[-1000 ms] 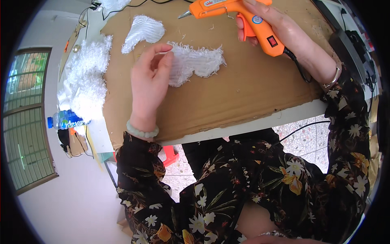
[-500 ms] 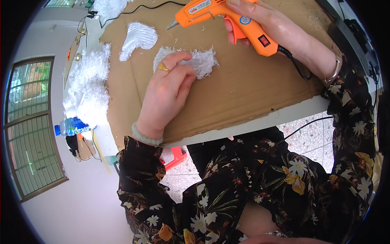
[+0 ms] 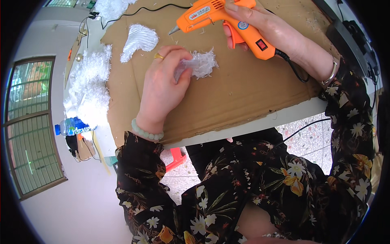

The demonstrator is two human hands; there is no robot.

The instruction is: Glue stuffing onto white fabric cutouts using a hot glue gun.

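My right hand (image 3: 260,20) is wrapped round the handle of an orange hot glue gun (image 3: 254,36), with fingers by its red-orange trigger. The gun's metal nozzle (image 3: 174,30) points left, above the cardboard. My left hand (image 3: 164,79) pinches the left end of a small white fuzzy fabric piece (image 3: 205,64) between thumb and fingers. That end is partly hidden by the hand, while the frayed right end lies on the cardboard. Farther left rests a second white piece, curved and ribbed (image 3: 140,40), touched by neither hand.
A brown cardboard sheet (image 3: 231,105) covers the white table. Fluffy white material (image 3: 89,85) is heaped along the left edge, with more (image 3: 111,8) at the far left. A bottle with a blue label (image 3: 75,126) lies beside it. A black cord (image 3: 142,7) crosses the far side.
My left hand has gathered the fabric's left end into a pinch and folded it up a little. The glue gun has shifted slightly right and nearer.
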